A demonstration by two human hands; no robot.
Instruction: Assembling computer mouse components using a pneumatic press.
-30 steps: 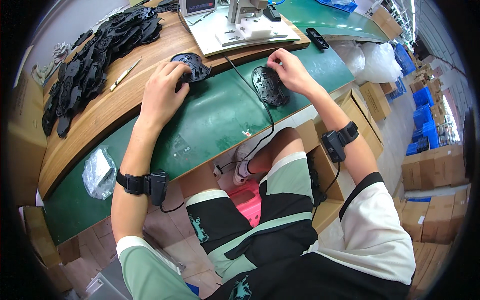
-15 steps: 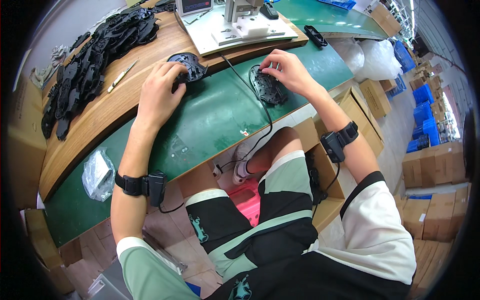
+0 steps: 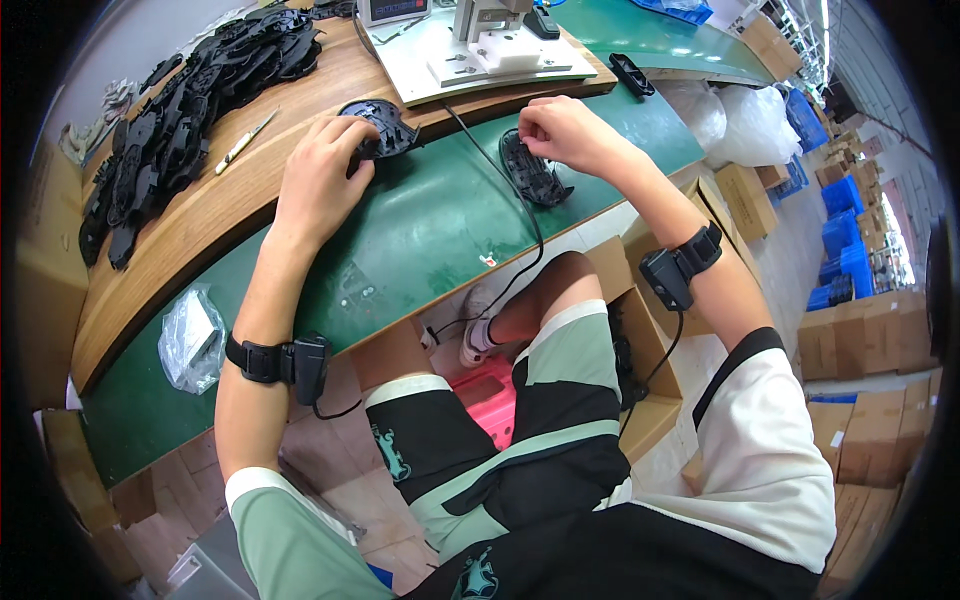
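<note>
Black plastic shell under right hand: a flat, oval moulded part (image 3: pixel 533 172) standing tilted on the green bench mat (image 3: pixel 420 240), near the mat's front edge, beside a thin black cable (image 3: pixel 510 190).
Right hand: the right hand (image 3: pixel 562 132) is curled closed over the top edge of this shell, fingertips pinching it.
Black plastic shell under left hand: a second rounded black moulded part (image 3: pixel 385 125) lying where the wooden worktop (image 3: pixel 210 215) meets the green mat.
Left hand: the left hand (image 3: pixel 318 178) lies palm down, fingers bent and pressing on the near edge of that part; how firmly it grips I cannot tell.
Wrists: each forearm wears a black strap with a small black box, left (image 3: pixel 285 360) and right (image 3: pixel 678 268).
Behind the hands: a white fixture plate with a grey press stand (image 3: pixel 480 45).
Far left: a heap of similar black plastic parts (image 3: pixel 190 120) on the wood, a slim pale tool (image 3: pixel 245 142) beside it.
Near left: a crumpled clear plastic bag (image 3: pixel 190 338) on the green mat.
</note>
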